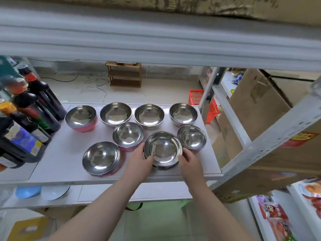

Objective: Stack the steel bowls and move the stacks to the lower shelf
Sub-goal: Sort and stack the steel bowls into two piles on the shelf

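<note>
Both hands cup a small stack of steel bowls (163, 150) near the front edge of the white shelf (52, 157). The left hand (139, 160) presses its curled fingers (147, 158) against the stack's left side; the right hand (190, 162) wraps the right side, fingers half closed around the rim. The stack appears to rest on the shelf, though that is hard to confirm.

7 more bowls sit around the fingers: 1 (128, 134) just beyond the left fingertips, 1 (192, 137) just past the right fingertips, 1 (101, 158) left of the left hand, and 4 in a row farther back.

Risks, as a judgement: smooth steel could slip from a light grip, nested bowls may shift when tilted, and lifting could knock the close neighbours. The lower shelf (107, 193) lies below the wrists.
</note>
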